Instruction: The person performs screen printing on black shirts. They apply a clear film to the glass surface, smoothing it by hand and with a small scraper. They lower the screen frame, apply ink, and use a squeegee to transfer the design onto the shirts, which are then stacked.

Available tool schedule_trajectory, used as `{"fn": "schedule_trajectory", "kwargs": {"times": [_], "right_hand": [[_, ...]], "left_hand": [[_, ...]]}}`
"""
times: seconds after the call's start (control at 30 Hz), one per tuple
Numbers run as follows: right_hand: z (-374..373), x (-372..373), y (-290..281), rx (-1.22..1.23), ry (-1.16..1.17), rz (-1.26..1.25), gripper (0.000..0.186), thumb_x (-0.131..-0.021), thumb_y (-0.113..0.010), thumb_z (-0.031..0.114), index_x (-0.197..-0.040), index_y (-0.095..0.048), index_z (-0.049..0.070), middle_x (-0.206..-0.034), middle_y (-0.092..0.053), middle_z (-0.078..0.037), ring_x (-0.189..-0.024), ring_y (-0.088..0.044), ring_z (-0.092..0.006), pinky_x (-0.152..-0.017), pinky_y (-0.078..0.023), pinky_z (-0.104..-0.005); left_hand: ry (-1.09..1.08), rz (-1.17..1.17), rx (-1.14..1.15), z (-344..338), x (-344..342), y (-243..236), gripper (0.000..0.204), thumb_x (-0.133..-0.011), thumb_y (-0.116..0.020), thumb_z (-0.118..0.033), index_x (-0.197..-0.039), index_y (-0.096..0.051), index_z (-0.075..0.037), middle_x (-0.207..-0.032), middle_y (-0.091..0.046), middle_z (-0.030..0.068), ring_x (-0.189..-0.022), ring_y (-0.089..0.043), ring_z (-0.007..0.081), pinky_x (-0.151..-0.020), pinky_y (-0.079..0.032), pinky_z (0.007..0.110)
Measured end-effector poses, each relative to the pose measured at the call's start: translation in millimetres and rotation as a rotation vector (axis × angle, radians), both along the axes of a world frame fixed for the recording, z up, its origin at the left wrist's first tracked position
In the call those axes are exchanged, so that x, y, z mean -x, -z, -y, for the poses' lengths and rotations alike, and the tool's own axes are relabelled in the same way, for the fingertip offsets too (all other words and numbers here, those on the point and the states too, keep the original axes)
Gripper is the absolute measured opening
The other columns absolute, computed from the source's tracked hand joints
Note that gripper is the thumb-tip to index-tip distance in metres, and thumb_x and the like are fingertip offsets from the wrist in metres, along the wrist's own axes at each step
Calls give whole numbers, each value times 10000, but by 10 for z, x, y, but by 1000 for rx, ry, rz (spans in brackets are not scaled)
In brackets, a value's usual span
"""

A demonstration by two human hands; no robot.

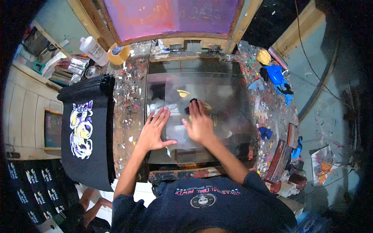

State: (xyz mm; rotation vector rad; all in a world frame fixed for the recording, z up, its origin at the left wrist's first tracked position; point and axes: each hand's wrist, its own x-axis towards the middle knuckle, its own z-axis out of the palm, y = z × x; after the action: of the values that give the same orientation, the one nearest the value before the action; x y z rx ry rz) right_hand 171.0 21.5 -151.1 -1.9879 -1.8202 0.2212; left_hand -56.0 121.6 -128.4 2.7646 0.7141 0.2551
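Head view, left hand (pixel 156 131) splayed on glossy plate (pixel 223 89), right hand (pixel 199 123) over black scrap (pixel 187 110), its grip impossible to tell, fabric stack (pixel 101 128) at nine o'clock.

White bottle (pixel 94 51), amber tape roll (pixel 121 58), crumpled blue scrap (pixel 275 75)

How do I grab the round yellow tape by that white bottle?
I'd come from the right and pinch the curved outer wall of the yellow tape with your left hand. That round side shows plainly and faces the speckled tabletop, while the white bottle seems to crowd its left.
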Motion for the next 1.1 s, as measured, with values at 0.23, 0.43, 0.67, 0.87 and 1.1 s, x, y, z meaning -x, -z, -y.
{"fn": "schedule_trajectory", "kwargs": {"times": [0.23,0.43,0.67,0.87,1.1], "right_hand": [[170,-99,54,-74,-152,89,758,-980,-565,496,-1473,-478,-73,-1569,-425,-268,-1481,-366,-434,-1213,-326,-510],[242,177,21,-121,-178,13,731,-968,-607,444,-1432,-493,-108,-1521,-475,-282,-1472,-384,-429,-1214,-324,-527],[28,-295,0,-93,-101,121,753,-971,-591,486,-1455,-485,-82,-1517,-492,-261,-1454,-417,-417,-1213,-333,-513],[428,134,68,-124,-216,51,800,-936,-632,508,-1473,-483,-65,-1543,-470,-251,-1475,-392,-407,-1211,-342,-509],[-70,-112,-4,-67,9,48,794,-957,-587,530,-1480,-469,-56,-1548,-467,-250,-1472,-392,-425,-1207,-346,-505]], "left_hand": [[-21,1,4,5,52,44,1233,-726,-709,-779,-1607,-301,-19,-1685,-290,161,-1574,-236,322,-1274,-168,533],[-15,-5,-21,-3,33,38,1209,-755,-668,-800,-1591,-325,3,-1677,-311,151,-1566,-260,306,-1274,-177,518],[-13,6,-4,4,21,49,1243,-725,-709,-786,-1617,-286,-31,-1685,-291,155,-1572,-244,316,-1270,-183,532],[-15,6,-17,-20,52,25,1211,-743,-679,-796,-1586,-336,3,-1675,-312,162,-1567,-255,314,-1278,-167,518],[-5,26,6,6,20,65,1215,-732,-702,-782,-1599,-324,-20,-1675,-309,167,-1566,-258,326,-1268,-181,535]]}}
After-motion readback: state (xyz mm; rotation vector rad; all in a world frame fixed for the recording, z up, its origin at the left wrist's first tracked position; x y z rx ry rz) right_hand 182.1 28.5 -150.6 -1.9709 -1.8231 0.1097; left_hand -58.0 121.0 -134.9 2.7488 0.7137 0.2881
